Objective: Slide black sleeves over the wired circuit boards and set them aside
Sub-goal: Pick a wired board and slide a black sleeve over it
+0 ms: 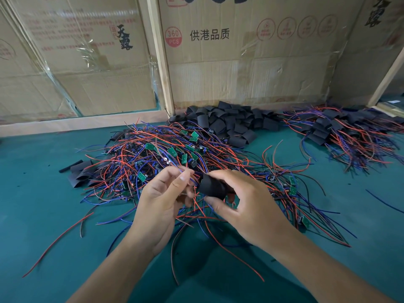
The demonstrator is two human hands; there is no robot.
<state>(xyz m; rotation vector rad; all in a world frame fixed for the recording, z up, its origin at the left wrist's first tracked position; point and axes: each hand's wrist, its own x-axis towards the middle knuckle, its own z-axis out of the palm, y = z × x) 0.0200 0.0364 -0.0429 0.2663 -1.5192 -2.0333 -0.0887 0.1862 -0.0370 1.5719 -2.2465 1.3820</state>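
Head: sleeve (213,188) in R grip (247,206)

Green table (43,193): wired-board heap (166,158), black sleeves (231,121) (rear), sleeved boards (341,132) right.

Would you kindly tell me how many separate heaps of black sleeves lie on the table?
3: one at the back centre, one, already wired, at the back right, one small at the left. Others may hide under wires.

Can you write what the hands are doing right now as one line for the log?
step: sleeving | right hand: holds black sleeve | left hand: pinches wires at sleeve mouth | board: hidden
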